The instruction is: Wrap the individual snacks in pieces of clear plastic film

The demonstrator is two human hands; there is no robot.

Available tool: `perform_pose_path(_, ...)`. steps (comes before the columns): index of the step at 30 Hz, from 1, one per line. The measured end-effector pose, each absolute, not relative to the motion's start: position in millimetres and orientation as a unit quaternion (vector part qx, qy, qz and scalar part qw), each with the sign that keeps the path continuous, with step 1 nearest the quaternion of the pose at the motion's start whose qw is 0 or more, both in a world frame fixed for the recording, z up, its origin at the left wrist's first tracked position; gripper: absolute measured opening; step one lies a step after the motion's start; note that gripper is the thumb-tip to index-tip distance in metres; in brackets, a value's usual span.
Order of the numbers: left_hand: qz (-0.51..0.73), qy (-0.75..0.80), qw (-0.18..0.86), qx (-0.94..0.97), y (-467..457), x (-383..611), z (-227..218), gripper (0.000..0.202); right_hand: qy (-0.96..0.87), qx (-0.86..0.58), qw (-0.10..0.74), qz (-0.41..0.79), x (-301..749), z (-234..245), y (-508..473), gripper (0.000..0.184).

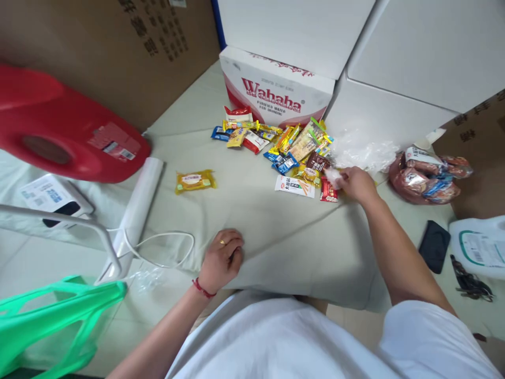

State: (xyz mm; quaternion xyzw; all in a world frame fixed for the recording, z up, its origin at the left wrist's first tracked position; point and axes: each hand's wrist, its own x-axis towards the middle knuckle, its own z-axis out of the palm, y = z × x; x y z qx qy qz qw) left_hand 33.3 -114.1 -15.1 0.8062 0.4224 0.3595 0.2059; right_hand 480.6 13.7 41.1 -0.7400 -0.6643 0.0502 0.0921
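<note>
My right hand (356,184) reaches out to the pile of snack packets (292,147) on the pale green cloth (256,226). Its fingers pinch a small clear wrapper (332,176) at the pile's right edge, beside a red packet (328,190) and a white packet (295,186). My left hand (221,259) rests curled into a loose fist on the cloth near its front edge, with a ring and a red wrist cord. Nothing shows in that hand. A single yellow packet (195,180) lies apart to the left.
A Wahaha carton (276,89) and white boxes (414,52) stand behind the pile. A bag of packets (424,176) and a black phone (434,246) lie right. A red container (63,126), white roll (138,205), cable (165,250) and green bag (51,321) are left.
</note>
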Motion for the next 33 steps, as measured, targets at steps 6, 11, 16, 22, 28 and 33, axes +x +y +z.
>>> perform_pose_path(6,0.403,0.442,0.289,0.747,-115.4,30.6,-12.7,0.017,-0.503,-0.737,0.438,0.113,449.0,36.6,-27.0,0.027)
perform_pose_path(11,0.376,0.451,0.598,0.546,-115.8,80.8,3.7,0.031,-0.381,-0.612,0.514,0.466,339.4,30.2,-113.7,0.035)
perform_pose_path(16,0.315,0.408,0.748,0.419,-117.3,129.1,5.8,0.039,-0.409,-0.612,0.452,0.504,279.1,11.3,-165.6,0.027)
perform_pose_path(22,0.348,0.439,0.733,0.386,-113.6,107.6,2.4,0.031,-0.387,-0.676,0.489,0.393,313.4,10.2,-169.6,0.03)
perform_pose_path(28,0.365,0.4,0.754,0.373,-113.2,109.2,11.0,0.042,-0.391,-0.622,0.472,0.486,308.7,17.3,-168.2,0.034)
perform_pose_path(33,0.386,0.423,0.719,0.394,-114.2,123.4,6.8,0.033,-0.487,-0.621,0.418,0.45,294.3,18.3,-166.4,0.031)
